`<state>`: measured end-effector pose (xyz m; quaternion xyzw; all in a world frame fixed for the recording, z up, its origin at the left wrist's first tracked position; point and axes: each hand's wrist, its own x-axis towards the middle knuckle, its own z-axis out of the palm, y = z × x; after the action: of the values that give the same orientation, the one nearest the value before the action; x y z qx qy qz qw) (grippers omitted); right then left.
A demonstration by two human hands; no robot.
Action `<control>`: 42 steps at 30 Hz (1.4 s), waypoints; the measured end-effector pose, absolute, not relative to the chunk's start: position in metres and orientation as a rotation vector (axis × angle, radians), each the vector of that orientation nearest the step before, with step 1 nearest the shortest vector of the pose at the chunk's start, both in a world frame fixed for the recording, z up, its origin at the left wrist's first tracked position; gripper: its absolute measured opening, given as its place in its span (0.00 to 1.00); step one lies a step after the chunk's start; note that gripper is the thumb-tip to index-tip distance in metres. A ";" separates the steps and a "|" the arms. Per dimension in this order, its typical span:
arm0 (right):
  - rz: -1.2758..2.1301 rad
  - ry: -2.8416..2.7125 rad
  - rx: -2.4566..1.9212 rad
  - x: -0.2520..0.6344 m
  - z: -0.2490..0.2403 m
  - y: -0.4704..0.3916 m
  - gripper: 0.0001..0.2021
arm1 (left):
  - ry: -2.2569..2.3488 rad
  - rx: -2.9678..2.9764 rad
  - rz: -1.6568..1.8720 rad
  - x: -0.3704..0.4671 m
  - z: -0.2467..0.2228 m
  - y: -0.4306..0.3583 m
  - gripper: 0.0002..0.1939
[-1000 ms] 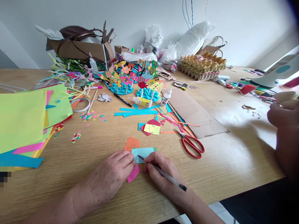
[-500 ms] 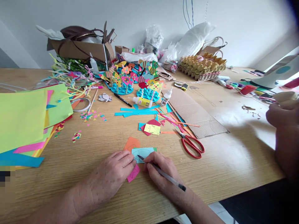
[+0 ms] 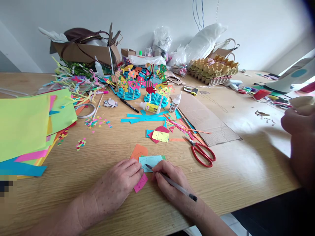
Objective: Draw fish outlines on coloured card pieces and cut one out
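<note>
My right hand (image 3: pixel 172 182) grips a grey pen (image 3: pixel 180 188), its tip on a light blue paper piece (image 3: pixel 154 161) that bears a drawn outline. Flat on the table, my left hand (image 3: pixel 124 177) presses the left edge of that piece, its fingers resting close together. An orange piece (image 3: pixel 139 150) pokes out above the left fingers and a pink piece (image 3: pixel 140 183) below them, both with drawn lines. Beyond lies a yellow piece (image 3: pixel 160 136) with a fish outline, on top of a dark red one (image 3: pixel 164 128).
Red-handled scissors (image 3: pixel 203 154) lie right of the papers, near a cardboard sheet (image 3: pixel 201 118). Coloured sheets (image 3: pixel 23 124) are stacked at left. Glue bottles (image 3: pixel 175 102) and fish decorations (image 3: pixel 129 93) stand further back. Another person's hand (image 3: pixel 300 121) is at far right.
The pen's back end has tilted very slightly to the right. Both hands otherwise keep their places.
</note>
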<state>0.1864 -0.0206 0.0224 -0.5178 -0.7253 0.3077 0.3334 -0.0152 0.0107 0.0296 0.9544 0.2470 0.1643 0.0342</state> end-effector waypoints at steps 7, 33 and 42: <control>0.817 -1.915 -1.351 0.187 0.026 -0.020 0.08 | 0.765 2.951 0.498 -0.015 0.031 0.011 0.17; 0.786 -1.905 -1.375 0.186 0.024 -0.020 0.07 | 0.753 2.934 0.483 -0.016 0.030 0.010 0.14; 0.790 -1.902 -1.378 0.186 0.023 -0.020 0.08 | 0.763 2.926 0.479 -0.016 0.032 0.011 0.15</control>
<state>0.1860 -0.0201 0.0235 -0.5258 -0.7257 0.3015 0.3255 -0.0156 0.0110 0.0320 0.9550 0.2490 0.1562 0.0399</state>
